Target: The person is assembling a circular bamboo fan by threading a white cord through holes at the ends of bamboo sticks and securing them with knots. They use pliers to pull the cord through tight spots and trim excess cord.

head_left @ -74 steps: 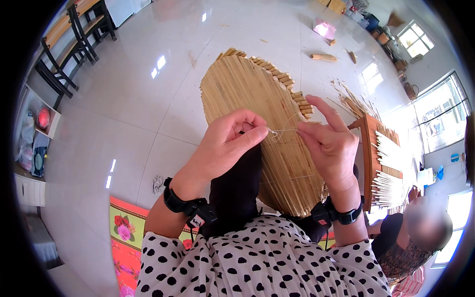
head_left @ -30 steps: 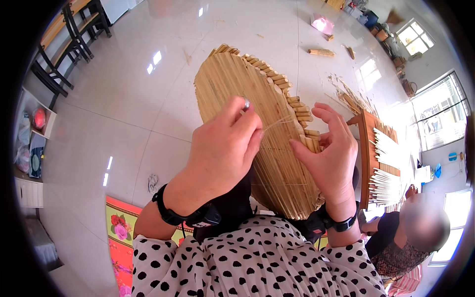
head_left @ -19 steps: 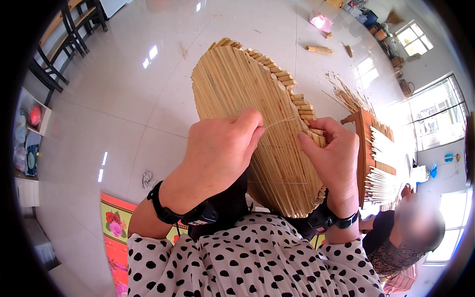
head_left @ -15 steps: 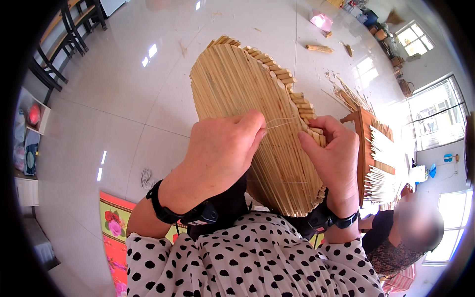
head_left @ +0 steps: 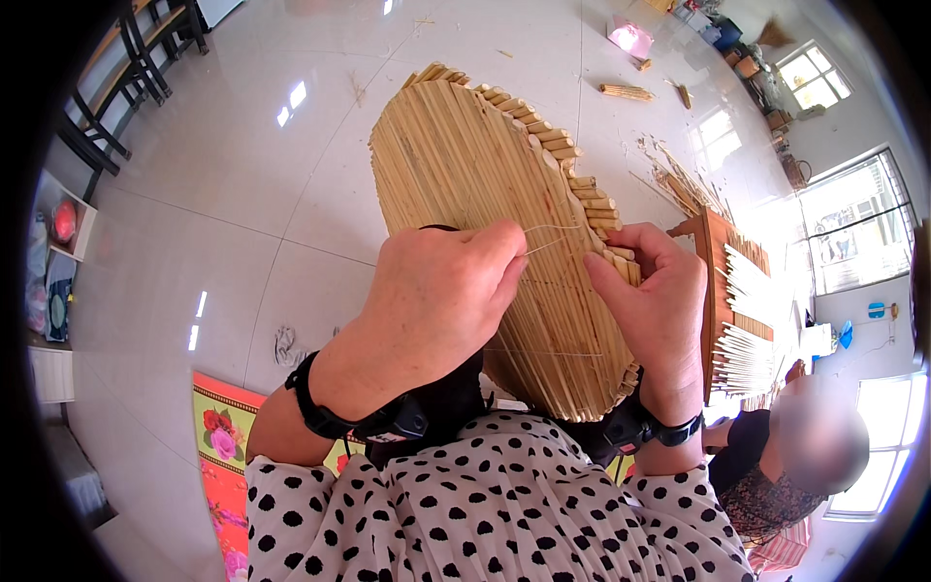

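An oval panel of straw-coloured plant stalks (head_left: 461, 160), laid side by side, stands tilted over my lap. Cut stalk ends (head_left: 593, 202) form a stepped row along its right edge. My left hand (head_left: 427, 301) is closed in front of the panel, pinching a thin pale thread (head_left: 551, 229) that runs as two strands to the right edge. With thumb and fingers, my right hand (head_left: 664, 301) grips that edge of the panel beside the stalk ends. Another line of thread (head_left: 562, 354) crosses the stalks lower down. The panel's lower left part lies behind my left hand.
On the right, a wooden table (head_left: 716, 281) holds rows of pale stalks (head_left: 745, 359), with a person (head_left: 752, 475) seated nearby. Loose stalks (head_left: 679, 184) and a stalk bundle (head_left: 626, 92) lie on the tiled floor. A floral mat (head_left: 223, 456) is at lower left.
My left hand has shifted very slightly right, and the two thread strands have moved a little further apart. The panel has risen slightly. My right hand stays at the edge.
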{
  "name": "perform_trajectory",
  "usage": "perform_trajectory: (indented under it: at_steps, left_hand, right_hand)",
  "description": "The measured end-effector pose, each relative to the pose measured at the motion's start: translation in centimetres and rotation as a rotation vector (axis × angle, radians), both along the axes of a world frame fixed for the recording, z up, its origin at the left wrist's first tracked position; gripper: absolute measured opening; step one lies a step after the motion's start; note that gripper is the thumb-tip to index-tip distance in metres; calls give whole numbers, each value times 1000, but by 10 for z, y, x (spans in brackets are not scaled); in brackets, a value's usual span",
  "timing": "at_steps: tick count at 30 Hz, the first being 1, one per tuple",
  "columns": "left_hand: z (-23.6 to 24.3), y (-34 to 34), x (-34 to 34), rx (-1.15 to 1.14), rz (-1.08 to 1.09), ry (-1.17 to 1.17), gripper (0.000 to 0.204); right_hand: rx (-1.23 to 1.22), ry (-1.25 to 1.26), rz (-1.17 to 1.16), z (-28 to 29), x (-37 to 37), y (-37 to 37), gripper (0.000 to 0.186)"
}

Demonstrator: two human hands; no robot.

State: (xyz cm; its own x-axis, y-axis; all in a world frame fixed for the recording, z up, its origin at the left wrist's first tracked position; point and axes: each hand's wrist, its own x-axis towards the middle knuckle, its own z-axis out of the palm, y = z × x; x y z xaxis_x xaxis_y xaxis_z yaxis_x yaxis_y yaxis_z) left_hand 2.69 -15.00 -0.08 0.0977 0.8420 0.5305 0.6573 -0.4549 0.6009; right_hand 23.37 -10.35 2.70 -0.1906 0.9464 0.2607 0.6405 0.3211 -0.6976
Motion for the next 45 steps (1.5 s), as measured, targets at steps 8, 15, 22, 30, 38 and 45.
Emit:
perform_trajectory:
  at_steps: [8,15,22,30,38,45]
  left_hand:
    - [-1,0,0,-7,-3,-3,12]
    - [-1,0,0,-1,-4,0,13]
    - [0,0,0,4,-9,0,13]
    - [3,-1,0,25,0,15,13]
    - [6,-4,0,3,17,25,12]
    - [5,-3,-1,4,22,40,12]
  right_hand:
    - [-21,-3,-10,2,-2,-2,27]
    - [-15,7,-8,1,-3,-2,28]
    - [-13,9,-8,4,-5,-4,27]
    - [-18,42,-4,2,-6,-5,26]
    - [-1,18,8,3,-5,-4,26]
    - [-7,11,6,4,-6,-5,26]
